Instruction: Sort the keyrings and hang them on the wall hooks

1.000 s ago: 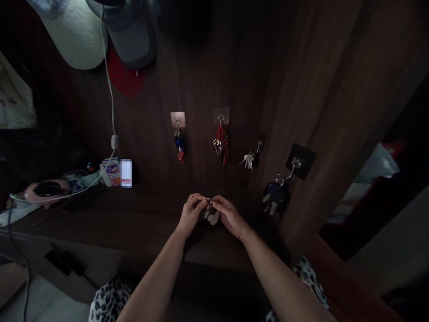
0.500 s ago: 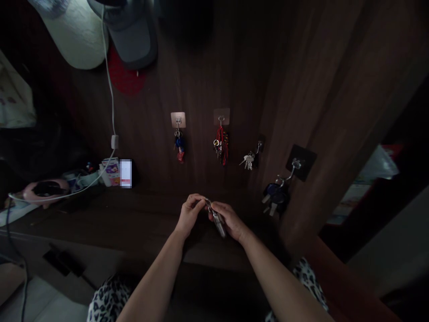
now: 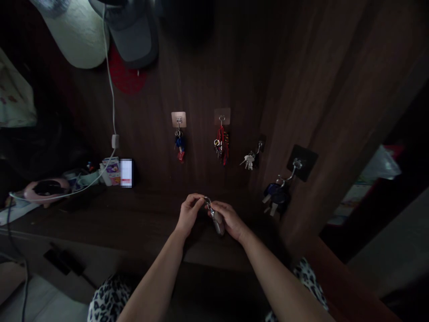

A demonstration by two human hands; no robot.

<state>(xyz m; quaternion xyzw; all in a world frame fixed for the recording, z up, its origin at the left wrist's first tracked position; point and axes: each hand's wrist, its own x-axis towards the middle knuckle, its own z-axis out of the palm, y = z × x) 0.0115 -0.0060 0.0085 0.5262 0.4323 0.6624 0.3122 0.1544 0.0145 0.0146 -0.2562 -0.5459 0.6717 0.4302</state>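
Note:
Between my hands, over the dark wooden shelf, is a key fob with a metal ring at its upper end. My left hand pinches that ring between thumb and fingers. From the other side, my right hand is closed on the upper part of the fob, its thumb near the ring. The fob's lower end hangs down past the right fingers. Poor light hides its finer details.
Along the wooden back panel hang a key bunch with blue and red tags, keys on a red cord, silver keys and dark-headed keys. A lit phone, small boxes and a white cable are at left.
The key fob has turned a little, so its lower end hangs more steeply and its broad face shows more. Both hands keep nearly the same place.

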